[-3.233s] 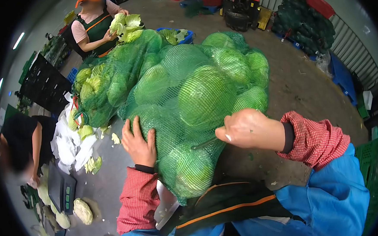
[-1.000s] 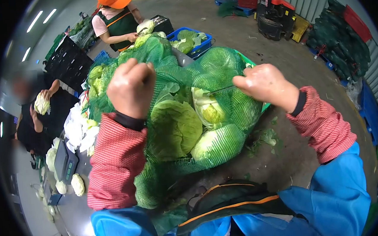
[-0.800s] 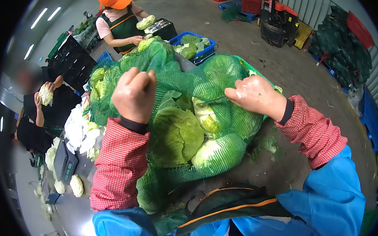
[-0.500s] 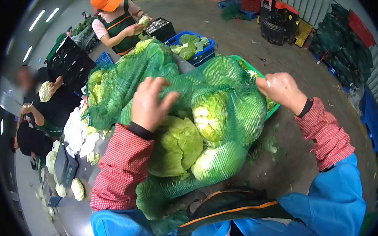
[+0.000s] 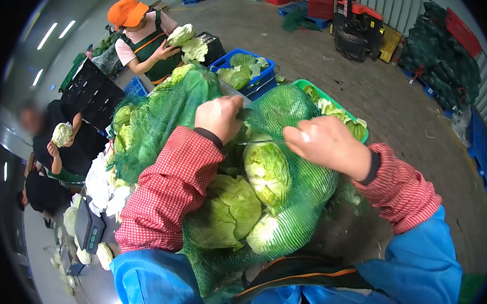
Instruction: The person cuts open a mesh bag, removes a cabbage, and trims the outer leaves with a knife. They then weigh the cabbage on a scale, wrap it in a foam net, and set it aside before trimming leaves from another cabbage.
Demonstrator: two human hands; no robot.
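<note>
A green mesh net [image 5: 312, 175] full of cabbages lies in front of me, with a loose-leaved cabbage [image 5: 225, 211] and a paler one [image 5: 267, 173] showing at its opening. My left hand [image 5: 220, 118] is closed on the net's edge at the top of the opening. To its right, my right hand [image 5: 328, 145] is closed, and a thin metallic blade [image 5: 258, 142] sticks out from its fingers toward the left, above the pale cabbage. The blade's handle is hidden in the fist.
Another netted pile of cabbages [image 5: 163, 118] lies beyond. A green crate [image 5: 365, 132] and a blue crate [image 5: 259, 84] stand behind. A scale [image 5: 89, 225] is at left. Two co-workers [image 5: 150, 43] [image 5: 67, 135] hold cabbages.
My right hand has moved left and down, closer to my left hand, and the blade now shows. My left hand has moved right and closed on the net.
</note>
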